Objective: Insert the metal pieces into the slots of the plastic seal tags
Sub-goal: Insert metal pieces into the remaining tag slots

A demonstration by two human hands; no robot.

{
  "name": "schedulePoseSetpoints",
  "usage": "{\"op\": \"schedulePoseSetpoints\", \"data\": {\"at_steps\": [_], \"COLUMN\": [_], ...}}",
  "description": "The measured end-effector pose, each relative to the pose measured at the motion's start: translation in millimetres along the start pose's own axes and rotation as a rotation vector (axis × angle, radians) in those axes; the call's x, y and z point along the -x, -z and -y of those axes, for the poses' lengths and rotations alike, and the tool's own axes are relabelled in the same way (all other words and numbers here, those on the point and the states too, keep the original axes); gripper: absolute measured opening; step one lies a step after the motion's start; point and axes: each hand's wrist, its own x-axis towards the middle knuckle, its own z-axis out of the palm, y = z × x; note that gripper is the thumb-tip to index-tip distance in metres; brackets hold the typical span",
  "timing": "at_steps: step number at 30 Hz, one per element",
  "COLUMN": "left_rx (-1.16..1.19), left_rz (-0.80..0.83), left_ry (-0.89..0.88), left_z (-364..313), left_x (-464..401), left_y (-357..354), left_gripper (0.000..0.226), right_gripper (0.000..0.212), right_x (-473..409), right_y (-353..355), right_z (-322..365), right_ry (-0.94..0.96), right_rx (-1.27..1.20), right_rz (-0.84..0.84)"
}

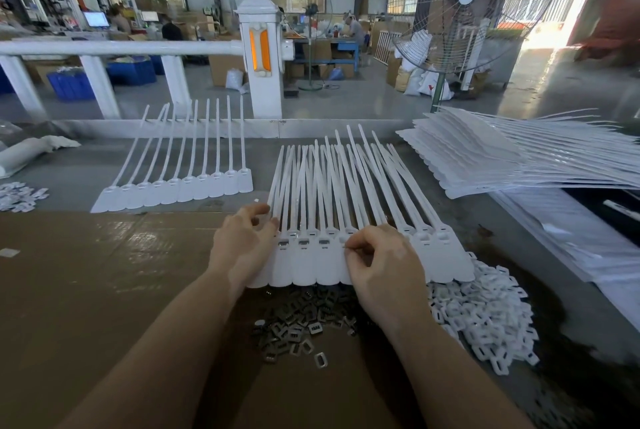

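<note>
Working on a row of white seal tags [346, 266] lying flat, heads toward the body. Left hand [242, 243] resting at the row's left end, fingers loosely curled on the straps, gripping nothing. Right hand [379, 267] pinching something small over the row's middle, too hidden to name. Three metal pieces [304, 242] sitting in slots left of that pinch. Loose metal clips [298, 321] lying heaped just below the row; white plastic caps [485, 318] piled to its lower right.

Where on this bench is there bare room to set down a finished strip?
Bare brown cardboard lies left of the left hand, below the far strip of tags. Crowded: the near edge holds metal pieces and white caps; stacked sheets fill the right.
</note>
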Motion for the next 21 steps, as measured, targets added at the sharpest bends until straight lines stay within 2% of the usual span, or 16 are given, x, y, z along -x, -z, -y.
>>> {"op": "schedulePoseSetpoints", "data": {"at_steps": [2,6,12,16,21], "left_rx": [0.069,0.170,0.253,0.390,0.449], "left_rz": [-0.012,-0.055,-0.047,0.023,-0.003], "left_ry": [-0.028,-0.036,-0.088,-0.084,-0.100], "left_z": [2.1,6.4,7.6,5.6,6.9], "left_x": [2.9,5.6,11.3,15.0,12.8], "left_y": [-2.5,-3.6,-1.5,1.7,4.7], "left_gripper": [0.029,0.025,0.034,0.040,0.042], "right_gripper": [0.002,0.014,0.030,0.029,0.019], "right_x": [0.5,1.9,2.5,3.0,3.4], "right_y": [0.3,1.8,5.9,5.4,4.3], "right_z": [1.3,3.9,4.1,4.4,5.4], "right_ry": [0.005,0.065,0.133,0.146,0.181], "right_rx": [0.002,0.044,0.111,0.094,0.034], "right_rz": [0.021,0.091,0.225,0.232,0.243]}}
